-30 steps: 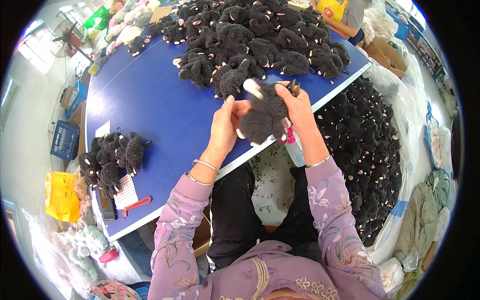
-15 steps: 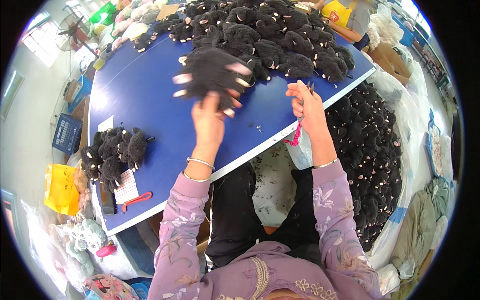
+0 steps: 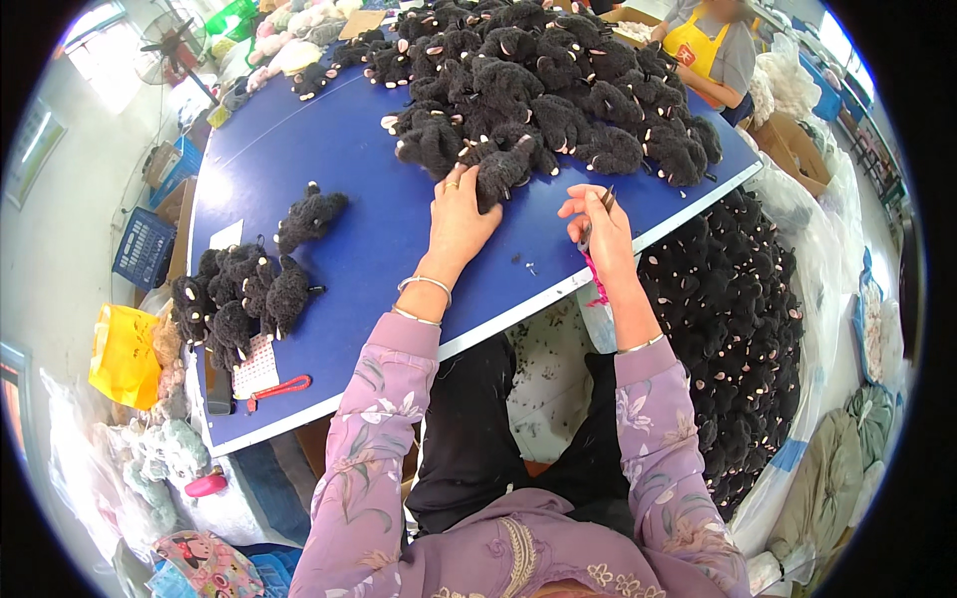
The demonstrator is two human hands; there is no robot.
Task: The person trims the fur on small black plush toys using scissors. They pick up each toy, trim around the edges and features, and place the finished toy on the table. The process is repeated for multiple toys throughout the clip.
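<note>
My left hand is at the near edge of a big pile of fuzzy black plush toys. Its fingers close on one black plush toy there. Dark pointed thread snips with a pink cord stay in my right hand, just above the table near its front edge. One plush toy lies by itself on the left half of the table, beyond a small cluster of the same black toys.
The blue table has a white edge. A red strap and a dotted sheet lie at its left corner. Many black toys fill a large plastic-lined container at right. A person in a yellow apron is across the table.
The plush toy my left hand was swinging now lies at left, near the small cluster. My left hand has gone to another toy at the pile. The snips remain in my right hand.
</note>
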